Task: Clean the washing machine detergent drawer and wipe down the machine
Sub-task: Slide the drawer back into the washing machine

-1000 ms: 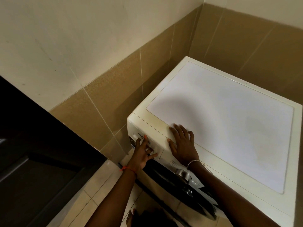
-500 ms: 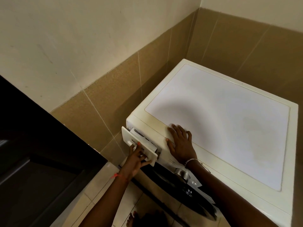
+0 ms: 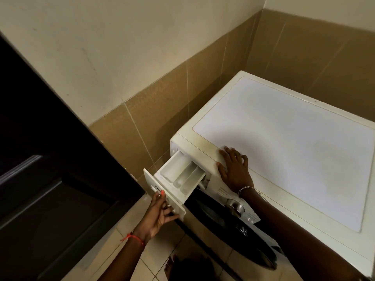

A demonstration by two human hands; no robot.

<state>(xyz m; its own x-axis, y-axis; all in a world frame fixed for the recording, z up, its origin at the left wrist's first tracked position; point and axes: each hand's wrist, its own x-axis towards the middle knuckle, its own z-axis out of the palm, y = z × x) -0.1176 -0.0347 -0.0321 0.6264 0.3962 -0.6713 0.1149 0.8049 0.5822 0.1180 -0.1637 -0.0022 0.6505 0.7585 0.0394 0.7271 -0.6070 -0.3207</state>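
Observation:
A white front-loading washing machine (image 3: pixel 284 151) stands in the tiled corner. Its detergent drawer (image 3: pixel 178 175) juts far out of the top left front, showing three white compartments. My left hand (image 3: pixel 159 213) grips the drawer's front panel, fingers hooked under the handle and thumb on the face. My right hand (image 3: pixel 235 169) lies flat, fingers spread, on the machine's front top edge just right of the drawer slot. A silver dial (image 3: pixel 234 205) and the dark round door (image 3: pixel 233 230) sit below my right wrist.
A dark wooden door (image 3: pixel 52 169) fills the left side, close to the drawer's front. Brown wall tiles (image 3: pixel 154 122) run behind and left of the machine. Pale floor tiles (image 3: pixel 125 250) lie below, with my bare toes (image 3: pixel 169 264) at the bottom edge.
My left hand has pulled the drawer from closed to far out, exposing its compartments. My right hand has stayed pressed on the machine's top edge.

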